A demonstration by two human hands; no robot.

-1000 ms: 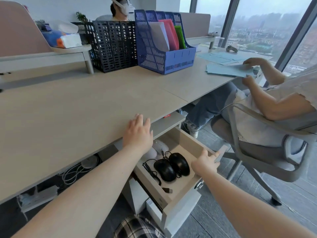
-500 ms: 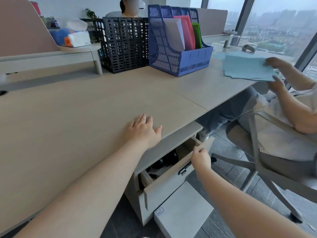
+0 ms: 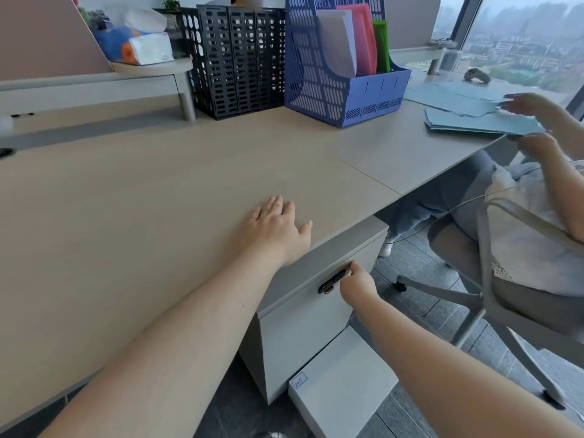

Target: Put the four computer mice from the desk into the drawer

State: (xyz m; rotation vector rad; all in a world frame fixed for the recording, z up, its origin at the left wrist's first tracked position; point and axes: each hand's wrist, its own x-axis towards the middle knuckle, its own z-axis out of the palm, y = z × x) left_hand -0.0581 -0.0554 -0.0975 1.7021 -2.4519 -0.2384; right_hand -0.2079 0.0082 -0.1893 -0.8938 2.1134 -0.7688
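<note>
While the left hand [image 3: 275, 229] lies flat and open on the counter [image 3: 132, 197], the right hand [image 3: 358, 284] is curled at the drawer [image 3: 303, 314] front, fingertips on the dark handle [image 3: 333, 281]; whether they truly pinch it cannot be told. No mice show: the drawer is shut flush under the counter edge, just below the left hand.

Beyond the left hand stand a black rack [image 3: 237, 58] and, touching its right side, a blue rack [image 3: 341, 64] with white, pink and green folders. Further left, a tissue box [image 3: 139, 47] sits on a raised shelf [image 3: 94, 80]. Right of both hands, another person's hands [image 3: 531, 105] shuffle blue papers [image 3: 474, 118] from a grey chair [image 3: 505, 279]. A pale box [image 3: 341, 384] rests on the floor beneath the right hand. Nothing blocks the drawer front.

Half a second ago the drawer stood partly open, black mice visible inside; a second ago it was wide open. It has since been pushed closed.

Pale wood tops the counter, the floor is dark grey, and big windows at far right show a hazy city.
</note>
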